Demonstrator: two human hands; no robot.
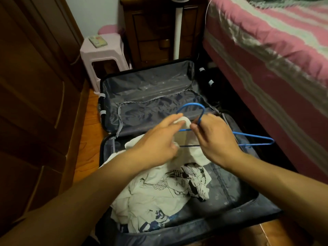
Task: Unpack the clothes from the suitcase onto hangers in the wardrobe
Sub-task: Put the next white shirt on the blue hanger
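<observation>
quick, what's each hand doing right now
Left hand: closed on the white garment.
Right hand: fingers pinched on the neck of the blue hanger.

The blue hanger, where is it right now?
The blue hanger is centre-right in the head view, pinched at its neck by the right hand, above the open suitcase.

One suitcase [156, 96], one blue hanger [253, 139] (wire), two hands [156, 142].
</observation>
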